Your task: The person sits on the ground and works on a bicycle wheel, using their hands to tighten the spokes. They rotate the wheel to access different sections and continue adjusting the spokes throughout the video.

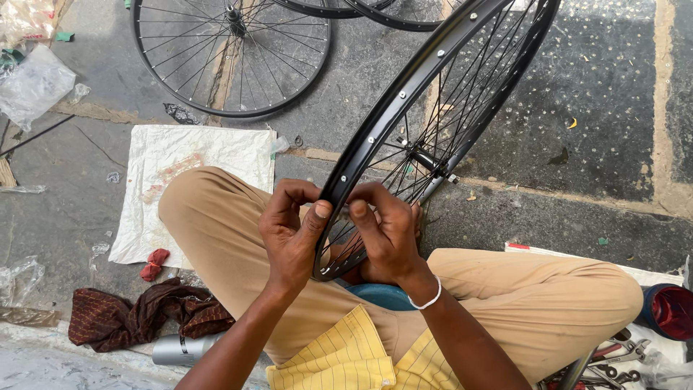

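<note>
A black spoked bicycle wheel (404, 101) stands on edge between my crossed legs, its rim leaning away to the upper right. My left hand (292, 235) grips the near part of the rim, thumb pressed on its outer face. My right hand (386, 231) is closed on the rim from the other side, fingertips pinching at a spoke hole; whether it holds a small part is hidden. A white band circles my right wrist. The hub (426, 160) shows through the spokes.
Another spoked wheel (231, 54) lies flat on the stone floor at the upper left, more rims behind it. A white sack (188, 155) lies left of my knee, a dark cloth (137, 314) and grey can (180, 349) below. Tools (613, 357) sit lower right.
</note>
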